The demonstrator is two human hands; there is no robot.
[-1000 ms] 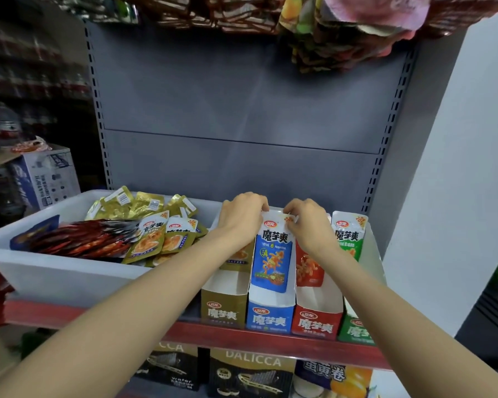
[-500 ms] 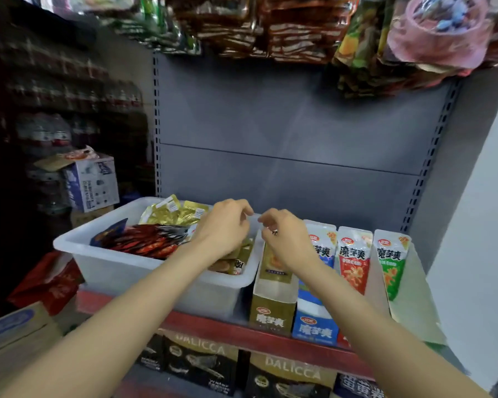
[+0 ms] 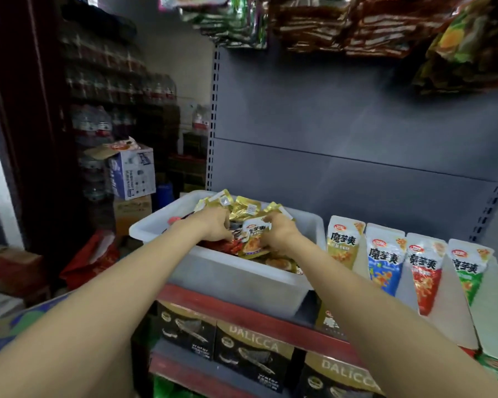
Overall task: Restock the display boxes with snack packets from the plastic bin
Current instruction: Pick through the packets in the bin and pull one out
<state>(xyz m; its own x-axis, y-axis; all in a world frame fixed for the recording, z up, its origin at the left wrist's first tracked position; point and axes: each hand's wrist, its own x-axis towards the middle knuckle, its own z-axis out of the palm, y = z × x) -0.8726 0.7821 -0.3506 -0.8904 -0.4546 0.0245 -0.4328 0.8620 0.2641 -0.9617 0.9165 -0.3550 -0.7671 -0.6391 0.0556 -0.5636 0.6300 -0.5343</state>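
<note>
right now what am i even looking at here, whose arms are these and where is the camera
The camera sits on a person's head, looking forward and down, so the two bare arms are that person's own. Both hands reach into a white plastic bin of snack packets on a shop shelf. The left hand digs among red packets; the right hand touches a yellow packet, though a firm hold is unclear. To the right stand four display boxes, each fronted by a packet: yellow, blue, red and green.

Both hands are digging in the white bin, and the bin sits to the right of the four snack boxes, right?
Not quite. In the head view the white bin sits left of the snack boxes. Both the left hand and right hand are in it.
</note>
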